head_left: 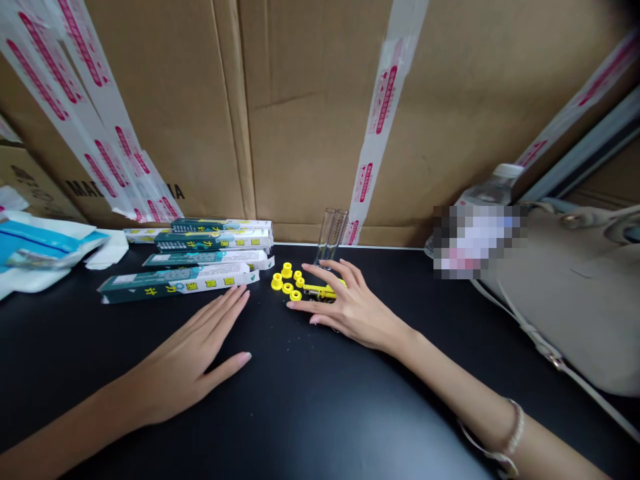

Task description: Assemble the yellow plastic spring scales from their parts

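Note:
My left hand lies stretched out over the black table, palm down and thumb apart, its fingertips by the nearest green-and-white carton. With fingers spread, my right hand hovers over or rests on yellow rod-like parts with metal springs, partly hidden beneath it. Whether it touches them I cannot tell. Several small yellow caps are grouped just left of its fingertips. Behind the right hand, two clear plastic tubes stand upright side by side.
More slim cartons are stacked at the back left, beside a blue-and-white plastic package. A large taped cardboard box walls off the table's rear. On the right are a bottle and a beige handbag with its strap trailing.

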`<state>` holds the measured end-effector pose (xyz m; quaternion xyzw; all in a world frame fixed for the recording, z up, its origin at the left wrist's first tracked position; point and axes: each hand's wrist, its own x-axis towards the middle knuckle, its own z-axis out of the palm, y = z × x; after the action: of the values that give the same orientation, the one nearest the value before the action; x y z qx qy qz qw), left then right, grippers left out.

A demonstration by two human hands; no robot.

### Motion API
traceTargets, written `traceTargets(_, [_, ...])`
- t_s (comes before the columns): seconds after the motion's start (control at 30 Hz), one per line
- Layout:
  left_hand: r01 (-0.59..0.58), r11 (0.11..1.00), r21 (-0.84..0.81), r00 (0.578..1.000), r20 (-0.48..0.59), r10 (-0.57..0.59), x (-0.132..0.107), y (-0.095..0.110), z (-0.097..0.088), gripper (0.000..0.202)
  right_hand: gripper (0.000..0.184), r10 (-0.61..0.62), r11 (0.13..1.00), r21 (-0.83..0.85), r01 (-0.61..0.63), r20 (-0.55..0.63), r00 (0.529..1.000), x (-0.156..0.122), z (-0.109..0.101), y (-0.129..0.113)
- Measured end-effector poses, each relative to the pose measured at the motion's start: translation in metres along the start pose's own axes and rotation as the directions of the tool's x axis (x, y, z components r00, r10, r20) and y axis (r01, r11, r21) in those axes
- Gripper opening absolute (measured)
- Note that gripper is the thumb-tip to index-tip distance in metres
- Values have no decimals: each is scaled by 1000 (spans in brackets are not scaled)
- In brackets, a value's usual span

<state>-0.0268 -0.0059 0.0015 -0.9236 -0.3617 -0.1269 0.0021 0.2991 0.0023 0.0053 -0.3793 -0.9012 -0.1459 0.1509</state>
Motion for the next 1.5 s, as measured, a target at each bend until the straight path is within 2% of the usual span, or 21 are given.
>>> traceTargets(0.17, [-4, 1000, 28, 1000, -20, 4, 4, 1, 8, 92, 42, -69, 991, -109, 71, 23, 997, 14, 4, 3])
traceTargets(0.4, [-62, 997, 38, 998, -1, 63, 16, 7, 16, 97, 44, -21, 978, -208, 23, 11, 1000, 27, 10, 4])
traceTargets(0.53, [-75, 997, 25, 997, 26, 74, 25, 13, 21, 99, 43, -32, 970, -240, 32, 1, 999, 27, 10, 6])
traceTargets(0.77, [-3, 1000, 3, 999, 47, 3, 28, 16, 21, 96, 45, -71, 974, -220, 58, -52, 996, 16, 12, 26])
traceTargets(0.9, [97, 995, 31, 986, 130, -100, 33, 23, 14, 87, 42, -127, 978, -171, 115, -61, 990, 8, 11, 32])
traceTargets(1.0, [108, 993, 42, 979, 169, -113, 35, 26, 11, 88, 46, -161, 978, -138, 153, -47, 986, 7, 10, 32])
traceTargets(1.17, [124, 991, 52, 982, 140, -130, 37, 29, 14, 87, 43, -125, 985, -129, 118, -49, 991, 9, 12, 35])
traceTargets(1.33, [230, 969, 87, 969, 69, -236, 46, 53, 27, 91, 45, -93, 989, -120, 84, -67, 993, 6, 15, 39])
traceTargets(1.43, [267, 961, 68, 963, 24, -269, 51, 79, 34, 82, 46, -91, 991, -101, 83, -72, 993, 5, 16, 37])
traceTargets(1.5, [240, 971, 18, 970, 23, -240, 54, 99, 36, 79, 46, -85, 993, -84, 79, -76, 993, 5, 15, 35])
